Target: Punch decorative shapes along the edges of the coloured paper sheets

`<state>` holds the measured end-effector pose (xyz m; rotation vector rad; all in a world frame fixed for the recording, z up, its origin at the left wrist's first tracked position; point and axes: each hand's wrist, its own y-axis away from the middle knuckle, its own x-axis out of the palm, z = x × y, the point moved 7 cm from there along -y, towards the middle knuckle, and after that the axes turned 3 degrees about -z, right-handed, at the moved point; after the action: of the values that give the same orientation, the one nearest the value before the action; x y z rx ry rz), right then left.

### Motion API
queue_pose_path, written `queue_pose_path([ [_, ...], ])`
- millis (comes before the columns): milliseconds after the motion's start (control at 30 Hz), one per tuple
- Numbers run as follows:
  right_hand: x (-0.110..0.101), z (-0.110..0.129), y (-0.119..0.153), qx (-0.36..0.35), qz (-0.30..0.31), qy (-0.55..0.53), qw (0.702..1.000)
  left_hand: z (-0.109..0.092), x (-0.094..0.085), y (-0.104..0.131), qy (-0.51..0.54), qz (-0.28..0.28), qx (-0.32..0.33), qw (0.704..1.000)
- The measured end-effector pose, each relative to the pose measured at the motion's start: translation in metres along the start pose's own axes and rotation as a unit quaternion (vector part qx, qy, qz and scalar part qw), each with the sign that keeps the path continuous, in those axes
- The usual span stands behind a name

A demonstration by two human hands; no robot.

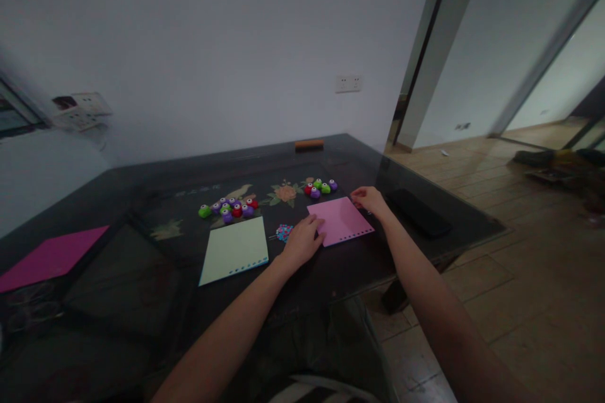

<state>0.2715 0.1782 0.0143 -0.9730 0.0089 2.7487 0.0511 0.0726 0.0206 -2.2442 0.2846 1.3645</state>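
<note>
A pink sheet of paper (341, 220), with punched holes along its near edge, lies on the dark table in front of me. My left hand (304, 240) rests at the sheet's left edge, fingertips touching it and thumb apart. At the far right corner, my right hand (372, 201) has its thumb and fingers closed together on the paper's edge. Just left of my left hand sits a small pile of blue, pink and white beads (283, 232). Farther left lies a pale yellow-green sheet of paper (236, 245), also punched along its near edge.
Several green, purple and red balls with eye-like dots form a left cluster (231, 208) and a right cluster (320, 187). A black oblong case (420, 213) lies right of my right hand. A magenta sheet (54, 257) is far left, an orange-brown roll (309, 145) at the back.
</note>
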Motion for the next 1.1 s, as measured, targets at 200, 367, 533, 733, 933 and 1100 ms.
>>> queue_pose_path([
  [200,-0.002,0.001,0.001,-0.004,-0.01,0.028,1.0,0.002,-0.006,-0.002,0.024,-0.016,-0.009,1.0],
  [367,-0.006,0.006,0.002,-0.029,-0.029,0.058,0.997,-0.004,-0.036,-0.008,0.056,-0.062,0.003,0.997],
  [533,-0.007,0.008,0.001,-0.052,-0.042,0.068,0.995,0.017,-0.082,0.0,0.074,-0.082,-0.006,0.994],
  [733,-0.005,0.014,0.003,-0.074,-0.046,0.058,0.994,0.121,-0.118,0.05,0.088,-0.117,-0.118,0.982],
  [933,0.0,0.05,0.017,-0.14,-0.041,0.042,0.988,0.182,-0.141,0.076,0.044,-0.171,-0.185,0.967],
  [1100,0.022,0.119,0.046,-0.244,0.008,0.025,0.969,0.193,-0.146,0.08,-0.002,-0.149,-0.188,0.971],
])
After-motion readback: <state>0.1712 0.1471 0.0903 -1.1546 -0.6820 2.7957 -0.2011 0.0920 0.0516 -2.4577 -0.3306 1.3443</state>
